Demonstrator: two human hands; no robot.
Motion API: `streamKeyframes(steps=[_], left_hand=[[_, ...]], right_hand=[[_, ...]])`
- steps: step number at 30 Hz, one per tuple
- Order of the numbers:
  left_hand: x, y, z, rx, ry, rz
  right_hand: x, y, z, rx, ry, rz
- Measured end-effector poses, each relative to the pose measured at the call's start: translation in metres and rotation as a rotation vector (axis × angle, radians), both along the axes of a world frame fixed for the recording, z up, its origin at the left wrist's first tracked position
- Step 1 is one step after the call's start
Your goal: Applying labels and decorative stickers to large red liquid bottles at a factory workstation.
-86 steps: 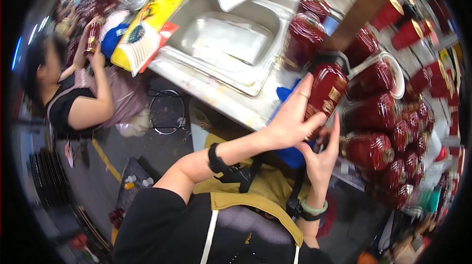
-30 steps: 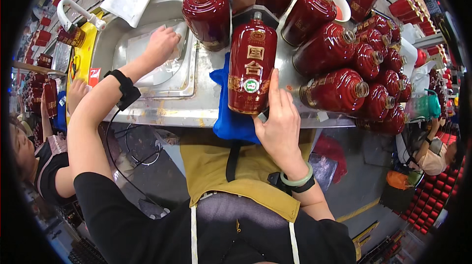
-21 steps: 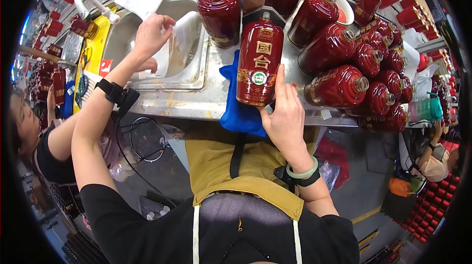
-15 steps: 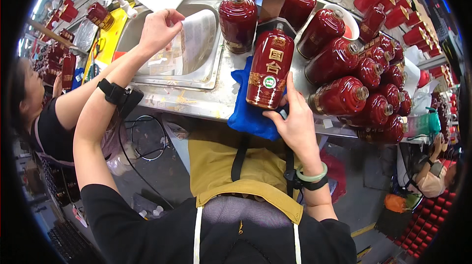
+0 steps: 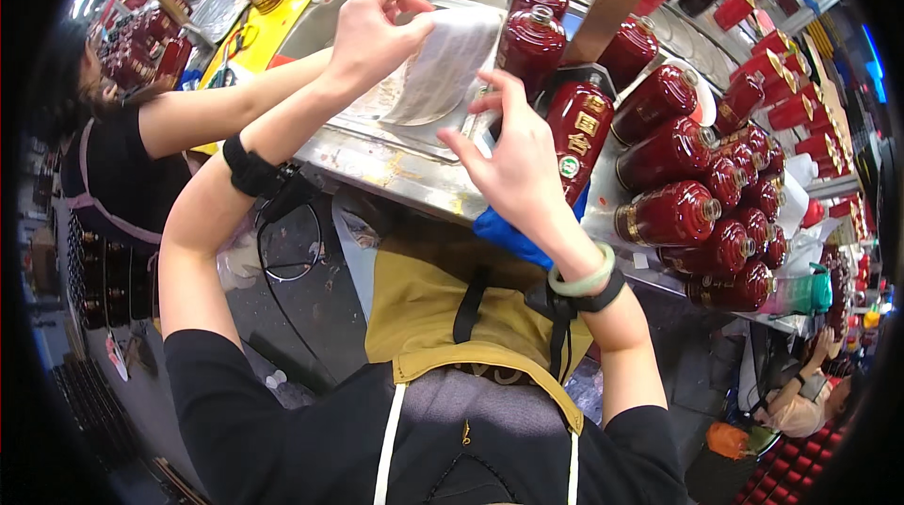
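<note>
My left hand [image 5: 381,32] is closed in a pinch on the upper edge of a thin, translucent label sheet [image 5: 450,63]. The sheet hangs curved over the sink [image 5: 325,23]. My right hand [image 5: 516,152] is raised beside the sheet's right edge, fingers apart, holding nothing. Just right of it, a dark red glass bottle [image 5: 586,119] with gold characters and a small round green-white sticker lies tilted on a blue cloth [image 5: 513,237]. Its neck end rests against a dark angular holder [image 5: 589,75]. My right hand and wrist cover part of the bottle and the cloth.
Several red bottles [image 5: 664,161] lie piled on the right of the metal counter [image 5: 377,166]. Two more bottles [image 5: 529,46] stand behind the sink's right side. A brown post [image 5: 617,1] rises there. From the left, another person's arm [image 5: 235,100] reaches toward the sink.
My right hand has let go of the bottle and moved up and left to the label sheet. My left hand still pinches the sheet. The whole view has shifted.
</note>
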State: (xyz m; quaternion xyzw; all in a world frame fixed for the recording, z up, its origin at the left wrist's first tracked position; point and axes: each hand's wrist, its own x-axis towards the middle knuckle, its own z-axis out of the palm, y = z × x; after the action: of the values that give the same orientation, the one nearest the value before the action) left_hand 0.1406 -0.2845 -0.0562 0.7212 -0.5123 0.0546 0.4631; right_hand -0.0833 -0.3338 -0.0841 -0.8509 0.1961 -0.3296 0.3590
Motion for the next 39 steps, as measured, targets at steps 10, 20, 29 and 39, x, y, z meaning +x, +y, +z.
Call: streamKeyframes(steps=[10,20,29,39], left_hand=[[-0.014,0.020,0.011,-0.109,-0.160,-0.107],[-0.003,0.030,0.009,-0.084,-0.046,-0.109],[-0.010,0.020,-0.026,-0.609,0.275,-0.014],[-0.078,0.022,-0.073,-0.733,0.860,0.086]], right_hand=[[0.077,0.009,-0.012,0.042,-0.080,-0.194],[0.076,-0.004,-0.017,-0.094,-0.058,-0.217],[0.089,-0.026,0.044,-0.572,0.114,-0.332],[0.138,-0.007,0.097,-1.212,0.065,-0.156]])
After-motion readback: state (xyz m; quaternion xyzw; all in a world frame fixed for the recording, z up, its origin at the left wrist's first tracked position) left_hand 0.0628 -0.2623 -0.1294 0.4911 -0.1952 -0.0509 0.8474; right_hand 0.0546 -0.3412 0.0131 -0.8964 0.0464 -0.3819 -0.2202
